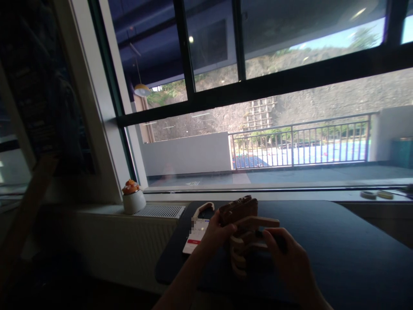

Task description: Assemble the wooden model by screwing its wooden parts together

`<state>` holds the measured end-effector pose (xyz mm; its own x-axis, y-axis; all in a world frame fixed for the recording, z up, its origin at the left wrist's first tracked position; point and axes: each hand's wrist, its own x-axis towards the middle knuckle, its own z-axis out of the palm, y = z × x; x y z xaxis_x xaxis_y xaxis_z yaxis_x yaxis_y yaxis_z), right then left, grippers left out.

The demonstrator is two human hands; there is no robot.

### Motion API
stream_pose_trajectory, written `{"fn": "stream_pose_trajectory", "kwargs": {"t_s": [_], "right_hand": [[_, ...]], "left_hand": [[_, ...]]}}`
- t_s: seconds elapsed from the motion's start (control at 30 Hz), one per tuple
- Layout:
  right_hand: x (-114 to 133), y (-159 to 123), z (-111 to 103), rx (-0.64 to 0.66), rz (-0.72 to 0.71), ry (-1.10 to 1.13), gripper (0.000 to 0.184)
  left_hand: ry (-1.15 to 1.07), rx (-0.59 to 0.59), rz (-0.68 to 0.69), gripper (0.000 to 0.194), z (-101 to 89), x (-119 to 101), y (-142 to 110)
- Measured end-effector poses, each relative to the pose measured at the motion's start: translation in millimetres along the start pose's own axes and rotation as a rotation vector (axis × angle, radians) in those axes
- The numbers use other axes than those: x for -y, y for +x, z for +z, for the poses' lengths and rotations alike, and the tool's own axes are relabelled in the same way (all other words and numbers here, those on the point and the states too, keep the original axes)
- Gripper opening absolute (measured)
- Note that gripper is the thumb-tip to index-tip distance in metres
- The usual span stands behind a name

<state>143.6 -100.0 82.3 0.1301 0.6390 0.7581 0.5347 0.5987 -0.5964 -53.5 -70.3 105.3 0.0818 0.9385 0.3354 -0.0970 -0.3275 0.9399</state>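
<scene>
My left hand [215,236] is closed around a brown wooden piece [240,210] with a ridged, carved-looking top, held above the dark table. Several curved wooden parts, pale at the edges, stick out from it, among them a bent arm [258,221] pointing right and hooked ends below. At its right side, my right hand [292,256] is closed with thumb and fingers on a small dark object [280,242], whose kind shadow hides. Behind my left hand, a loose hook-shaped wooden piece [204,208] lies on the table.
A phone [193,247] with a lit screen lies on the dark table [335,245], left of my hands. A white pot [134,202] with an orange top stands on the sill by a vent [161,211]. Tape rolls [385,195] lie at right, under the large window.
</scene>
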Motion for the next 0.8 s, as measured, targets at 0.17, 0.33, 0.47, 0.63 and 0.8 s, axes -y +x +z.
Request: {"fn": "stream_pose_trajectory", "kwargs": {"t_s": [0.17,0.33,0.47,0.63,0.8], "right_hand": [[-6.7,3.8,-8.2,0.292,0.090,0.007,0.027],[-5.5,0.4,-15.6,0.404,-0.086,-0.162,0.030],[-0.5,0.8,-17.8,0.366,-0.331,-0.315,0.031],[0.8,-3.6,-13.9,0.321,-0.538,-0.430,0.025],[1.0,-11.0,-8.6,0.292,-0.552,-0.438,0.018]], "left_hand": [[0.103,-0.009,0.022,0.055,-2.1,-2.0,4.7],[0.478,0.122,0.118,0.079,-4.9,-34.2,10.4],[0.961,0.267,0.184,0.062,-4.9,-64.1,16.5],[1.197,0.349,0.198,0.086,-3.0,-73.1,21.0],[1.230,0.324,0.205,0.076,2.2,-72.8,19.1]]}}
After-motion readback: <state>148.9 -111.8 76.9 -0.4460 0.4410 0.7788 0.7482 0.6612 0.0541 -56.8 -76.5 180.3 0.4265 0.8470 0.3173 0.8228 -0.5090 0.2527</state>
